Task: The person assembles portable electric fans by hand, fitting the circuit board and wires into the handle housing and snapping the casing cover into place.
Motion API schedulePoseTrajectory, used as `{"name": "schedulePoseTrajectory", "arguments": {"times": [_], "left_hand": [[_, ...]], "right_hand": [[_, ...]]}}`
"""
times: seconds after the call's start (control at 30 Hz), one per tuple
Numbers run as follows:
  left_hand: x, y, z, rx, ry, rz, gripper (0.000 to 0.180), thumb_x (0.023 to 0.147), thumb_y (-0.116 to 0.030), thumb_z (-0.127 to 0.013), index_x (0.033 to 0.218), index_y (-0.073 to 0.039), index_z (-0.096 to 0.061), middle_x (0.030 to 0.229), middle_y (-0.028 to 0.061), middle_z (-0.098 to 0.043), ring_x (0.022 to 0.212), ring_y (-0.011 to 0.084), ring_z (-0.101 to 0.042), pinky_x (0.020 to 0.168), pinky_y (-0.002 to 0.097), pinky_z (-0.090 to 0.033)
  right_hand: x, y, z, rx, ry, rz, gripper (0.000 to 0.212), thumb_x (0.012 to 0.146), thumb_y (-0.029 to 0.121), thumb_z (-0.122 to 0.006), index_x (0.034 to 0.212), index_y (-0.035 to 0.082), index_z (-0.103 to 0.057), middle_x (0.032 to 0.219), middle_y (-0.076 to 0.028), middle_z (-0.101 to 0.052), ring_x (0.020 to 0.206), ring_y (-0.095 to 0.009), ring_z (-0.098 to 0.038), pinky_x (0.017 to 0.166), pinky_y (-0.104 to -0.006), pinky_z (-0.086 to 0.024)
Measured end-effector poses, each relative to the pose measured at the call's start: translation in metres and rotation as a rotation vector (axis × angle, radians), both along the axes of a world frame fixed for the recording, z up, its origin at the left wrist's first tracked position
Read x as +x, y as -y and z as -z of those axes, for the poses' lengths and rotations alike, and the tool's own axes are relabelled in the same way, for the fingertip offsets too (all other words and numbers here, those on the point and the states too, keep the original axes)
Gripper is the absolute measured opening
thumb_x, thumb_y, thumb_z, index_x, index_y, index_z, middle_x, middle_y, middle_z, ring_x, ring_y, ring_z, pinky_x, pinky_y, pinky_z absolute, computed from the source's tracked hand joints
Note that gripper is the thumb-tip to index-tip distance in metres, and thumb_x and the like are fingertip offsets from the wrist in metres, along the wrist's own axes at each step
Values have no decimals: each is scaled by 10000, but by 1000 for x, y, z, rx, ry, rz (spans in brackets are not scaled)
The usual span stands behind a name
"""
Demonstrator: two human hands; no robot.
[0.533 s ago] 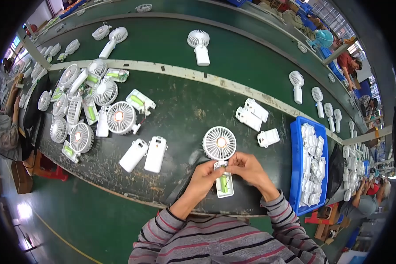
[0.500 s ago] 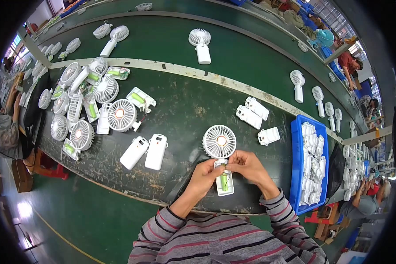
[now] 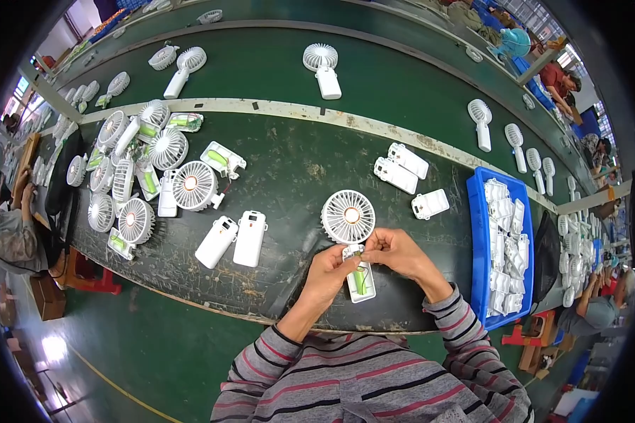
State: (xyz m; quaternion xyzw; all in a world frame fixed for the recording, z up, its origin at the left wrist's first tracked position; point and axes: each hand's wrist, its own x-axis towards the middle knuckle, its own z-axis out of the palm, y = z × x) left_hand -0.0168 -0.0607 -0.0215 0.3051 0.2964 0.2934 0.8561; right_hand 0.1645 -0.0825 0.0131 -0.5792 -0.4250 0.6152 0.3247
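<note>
In front of me on the dark table lies a white handheld fan (image 3: 348, 217) with its round head away from me. Its handle shell (image 3: 363, 287) is uncovered and shows a green battery inside. My left hand (image 3: 329, 273) pinches the handle from the left, just below the fan head. From the right, my right hand (image 3: 396, 254) holds its thumb and fingertips together at the same neck area. Whatever small part sits between the fingertips is too hidden to make out. Two white handle covers (image 3: 249, 239) lie to the left of my hands, apart from them.
A heap of fan heads and open handles (image 3: 168, 149) covers the table's left. Loose white covers (image 3: 430, 204) lie at right, beside a blue bin (image 3: 478, 247) of white plastic parts. Beyond a pale rail (image 3: 289, 108), a green conveyor (image 3: 261, 70) carries finished-looking fans. Other people work at both sides.
The view has shifted slightly. Both hands stay at the fan's neck, with small shifts of the fingers. Fans on the conveyor have moved a little against the rail.
</note>
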Motion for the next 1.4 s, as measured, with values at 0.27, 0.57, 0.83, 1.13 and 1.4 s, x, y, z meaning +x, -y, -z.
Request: {"name": "schedulePoseTrajectory", "arguments": {"times": [0.27, 0.57, 0.83, 1.13, 1.4], "left_hand": [[6, -8, -9, -195, 0, 4, 181, 887, -159, -591, 978, -4, -613, 853, 14, -623, 703, 64, -570, 622, 212, -460], [17, -5, -13, -221, -3, -262, 185, 872, -88, -587, 993, 51, -608, 935, 103, -648, 810, 129, -610, 721, 255, -493], [19, -3, -13, -222, 46, -298, 197, 877, -69, -575, 1023, 59, -598, 986, 131, -645, 867, 154, -621, 783, 265, -499], [23, -2, -8, -222, 52, -334, 161, 878, -65, -580, 996, 38, -616, 904, 40, -634, 760, 67, -569, 662, 211, -448], [15, -8, -15, -319, 61, -314, 209, 901, -116, -555, 1027, 49, -576, 998, 159, -633, 896, 202, -627, 806, 316, -509]], "right_hand": [[-8, 2, -11, 83, 57, -25, 99, 802, 40, -657, 781, 34, -561, 726, 30, -557, 640, -21, -475, 569, -188, -388], [-44, 26, -23, 634, 598, 166, 138, 731, 78, -702, 778, -2, -600, 699, -64, -586, 556, -144, -520, 519, -280, -418], [-41, 20, -19, 470, 793, 208, 129, 714, 101, -682, 673, 25, -587, 641, -75, -572, 580, -221, -550, 512, -347, -427], [-33, 0, -28, 621, 1171, -89, 174, 684, 151, -668, 662, 63, -520, 644, -61, -557, 643, -248, -576, 503, -385, -440], [-3, -10, -43, 281, 491, -55, 116, 729, 78, -692, 764, 0, -613, 698, -96, -602, 580, -155, -592, 543, -272, -459]]}}
